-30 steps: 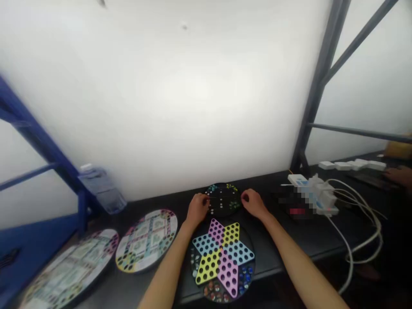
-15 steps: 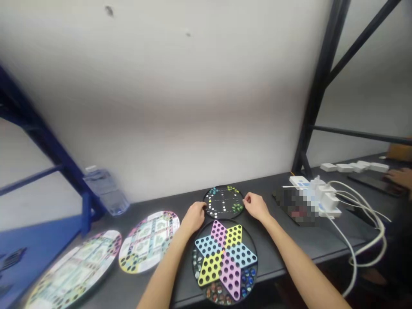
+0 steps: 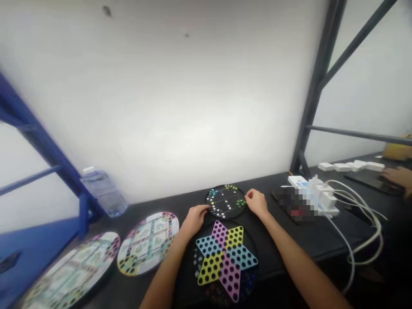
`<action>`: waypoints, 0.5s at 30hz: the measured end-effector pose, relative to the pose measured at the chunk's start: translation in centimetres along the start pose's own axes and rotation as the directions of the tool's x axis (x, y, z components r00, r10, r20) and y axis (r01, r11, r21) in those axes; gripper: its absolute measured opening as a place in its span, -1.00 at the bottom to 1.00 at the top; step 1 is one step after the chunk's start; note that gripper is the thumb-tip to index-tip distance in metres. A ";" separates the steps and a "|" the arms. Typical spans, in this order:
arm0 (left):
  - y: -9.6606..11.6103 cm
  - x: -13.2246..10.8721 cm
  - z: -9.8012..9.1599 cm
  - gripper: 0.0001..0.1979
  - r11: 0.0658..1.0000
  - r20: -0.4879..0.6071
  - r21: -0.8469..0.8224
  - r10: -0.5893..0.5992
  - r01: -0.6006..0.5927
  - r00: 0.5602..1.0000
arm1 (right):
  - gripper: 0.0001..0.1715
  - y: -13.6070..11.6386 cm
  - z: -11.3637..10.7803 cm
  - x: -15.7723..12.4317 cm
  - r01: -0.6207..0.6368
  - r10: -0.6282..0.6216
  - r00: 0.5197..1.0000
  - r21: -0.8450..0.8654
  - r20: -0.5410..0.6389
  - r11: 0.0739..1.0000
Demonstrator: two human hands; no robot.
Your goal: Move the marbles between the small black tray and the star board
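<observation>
A small round black game board (image 3: 222,206) lies on the dark table. White dots and clusters of teal, yellow-green and green mark its face. Its left rim is gripped by the fingertips of my left hand (image 3: 195,221), and my right hand (image 3: 255,201) pinches the right rim. Just in front lies a larger round Chinese checkers board (image 3: 224,251) with a pink, yellow and blue star of holes. Marbles sit in its rim sections, dim in the shadow. My left forearm passes along its left side.
Two round printed boards (image 3: 148,242) (image 3: 75,268) lie to the left, beside a clear plastic bottle (image 3: 104,191). At right are a blurred-out dark flat object (image 3: 294,206), a white power strip (image 3: 323,195) and looping cables (image 3: 370,219). Another person's hand (image 3: 397,176) is at far right.
Between my hands the small board has turned slightly counter-clockwise, its green cluster moving up. My right hand has risen a little, and my left fingers reach further along the rim. The wall looks brighter.
</observation>
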State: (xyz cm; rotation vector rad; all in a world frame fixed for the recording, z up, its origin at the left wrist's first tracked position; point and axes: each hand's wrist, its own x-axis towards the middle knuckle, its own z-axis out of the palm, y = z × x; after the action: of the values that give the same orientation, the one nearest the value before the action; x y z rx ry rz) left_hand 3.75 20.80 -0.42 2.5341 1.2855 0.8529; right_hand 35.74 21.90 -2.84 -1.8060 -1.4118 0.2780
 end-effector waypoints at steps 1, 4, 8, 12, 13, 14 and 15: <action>-0.2 0.1 0.0 -0.69 1.000 -0.008 -0.002 0.002 -0.002 1.000 | -0.89 0.2 0.1 0.1 0.005 -0.005 1.000 0.009 -0.009 1.000; -0.6 0.3 0.1 -0.70 1.000 -0.030 0.000 0.009 -0.009 0.999 | -0.90 0.8 0.3 0.1 0.046 -0.045 0.999 0.043 -0.018 0.998; -0.7 0.5 -0.2 -0.76 1.000 -0.043 0.005 0.027 -0.026 0.999 | -0.87 1.3 0.7 0.1 0.085 -0.084 0.996 0.084 -0.022 0.993; 0.1 0.2 -0.4 -0.79 0.999 -0.039 0.010 0.051 -0.050 0.998 | -0.83 1.4 0.8 0.1 0.097 -0.093 0.995 0.144 -0.035 0.985; 0.3 0.1 -0.5 -0.80 0.999 -0.037 0.011 0.054 -0.053 0.998 | -0.82 1.4 0.8 0.1 0.098 -0.094 0.995 0.163 -0.031 0.982; 0.6 -0.1 -0.5 -0.81 0.998 -0.035 0.010 0.056 -0.056 0.998 | -0.81 1.3 0.8 0.1 0.097 -0.095 0.995 0.185 -0.024 0.978; 0.9 -0.2 -0.5 -0.81 0.998 -0.032 0.009 0.057 -0.057 0.998 | -0.79 1.2 0.7 0.1 0.097 -0.096 0.995 0.206 -0.012 0.974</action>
State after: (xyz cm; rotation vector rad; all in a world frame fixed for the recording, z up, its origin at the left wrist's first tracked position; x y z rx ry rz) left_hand 4.02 20.03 0.25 2.5844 1.2338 0.9061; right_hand 36.19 22.23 -4.13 -1.5640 -1.4103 0.3590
